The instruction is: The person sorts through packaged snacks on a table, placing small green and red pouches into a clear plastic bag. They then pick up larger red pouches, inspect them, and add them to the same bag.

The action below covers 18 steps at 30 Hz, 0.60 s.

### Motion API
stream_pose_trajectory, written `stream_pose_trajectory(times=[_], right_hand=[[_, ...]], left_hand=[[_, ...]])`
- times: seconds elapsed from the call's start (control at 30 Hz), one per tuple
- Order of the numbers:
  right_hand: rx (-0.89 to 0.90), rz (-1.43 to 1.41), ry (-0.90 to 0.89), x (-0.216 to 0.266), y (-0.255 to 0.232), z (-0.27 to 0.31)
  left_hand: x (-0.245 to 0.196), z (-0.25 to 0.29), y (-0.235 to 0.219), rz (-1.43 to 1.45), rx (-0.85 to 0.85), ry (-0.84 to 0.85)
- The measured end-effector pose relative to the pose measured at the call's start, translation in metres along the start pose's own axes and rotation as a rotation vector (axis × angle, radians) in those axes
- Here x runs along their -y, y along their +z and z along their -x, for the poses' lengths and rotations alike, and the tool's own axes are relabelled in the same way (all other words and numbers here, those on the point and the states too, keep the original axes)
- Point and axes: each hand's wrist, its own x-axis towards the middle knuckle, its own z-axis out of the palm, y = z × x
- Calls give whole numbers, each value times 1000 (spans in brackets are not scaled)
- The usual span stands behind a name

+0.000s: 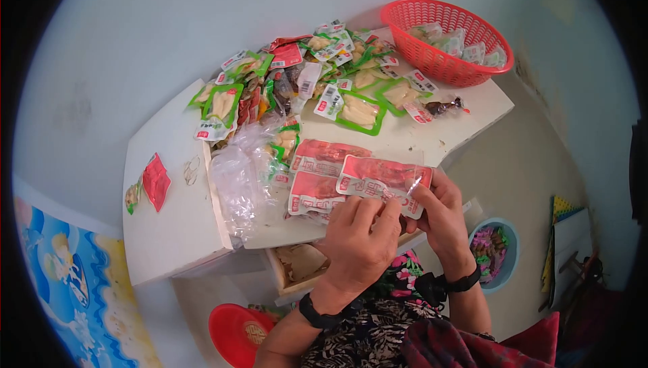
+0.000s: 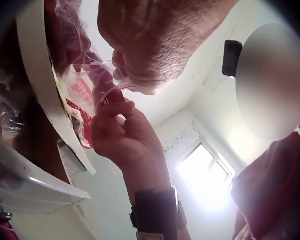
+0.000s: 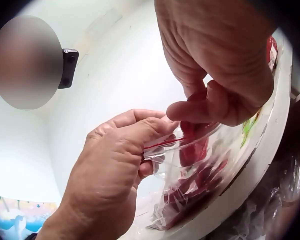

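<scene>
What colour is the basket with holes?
The plastic basket is red; head view shows it best.

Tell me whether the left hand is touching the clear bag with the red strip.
Touching: the right wrist view shows the left hand pinching the clear bag at its edge.

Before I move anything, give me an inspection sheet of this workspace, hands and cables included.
Surface: white table, with a few small dark marks.
Job's things: overlapping red-and-white packets; clear plastic at the hands.
Clutter: heap of mixed packets, loose clear bags, one red packet at left.
Left hand: pinches an edge of the clear plastic.
Right hand: grips the uppermost packet by its end.
Cables: nothing seen.
Surroundings: red basket holding packets on the table; blue basin and red basin below table height.
</scene>
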Motion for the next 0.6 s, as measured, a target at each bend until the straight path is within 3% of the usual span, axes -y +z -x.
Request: stream_pose_trajectory(times=[0.33,0.53,0.6], right_hand=[[45,170,-62,-17,21,-28],[72,102,116,3,19,-11],[113,176,96,2,10,-8]], left_hand=[[7,2,-3,95,-37,-8],[16,5,-6,80,-61,-45],[18,6,-8,107,-70,-50]])
